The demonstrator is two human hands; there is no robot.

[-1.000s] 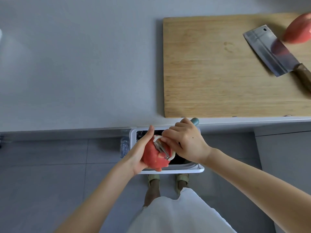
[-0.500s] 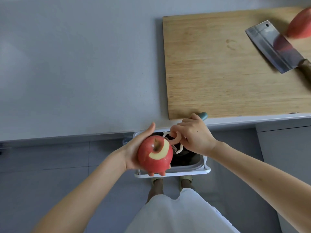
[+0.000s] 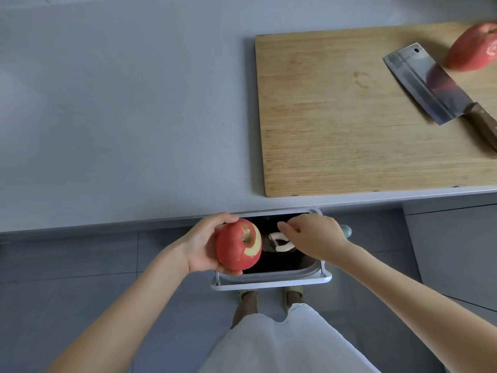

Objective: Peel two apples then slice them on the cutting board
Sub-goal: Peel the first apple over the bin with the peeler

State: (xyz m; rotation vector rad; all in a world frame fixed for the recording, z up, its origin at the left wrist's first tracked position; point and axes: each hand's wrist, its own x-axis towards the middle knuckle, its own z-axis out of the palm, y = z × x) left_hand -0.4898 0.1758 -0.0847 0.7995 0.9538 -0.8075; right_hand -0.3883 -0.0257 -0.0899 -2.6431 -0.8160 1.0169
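The right hand has come off the fruit and swung out to the right. A second ago it was pressed against the apple with the blade on the skin; now it hangs over the open bin, apart from the apple. The left hand has turned the apple so its stem end faces up, showing one pale crescent of bare flesh beside the stem. The rest of the skin is red and intact.

The left hand cups the apple from its left side, with the thumb over the top and the fingers wrapped underneath, in the air just in front of the counter. The right hand grasps the peeler, whose teal handle end pokes out near the wrist. Below its fingers is a pale curl. It looks like the strip just cut, but it may be part of the peeler's head.

This looks like the end of a first stroke, with the strip being shed into the bin. Peeling has barely begun. The second apple lies unpeeled at the far right of the cutting board, beside the cleaver. Slicing is still a long way off.
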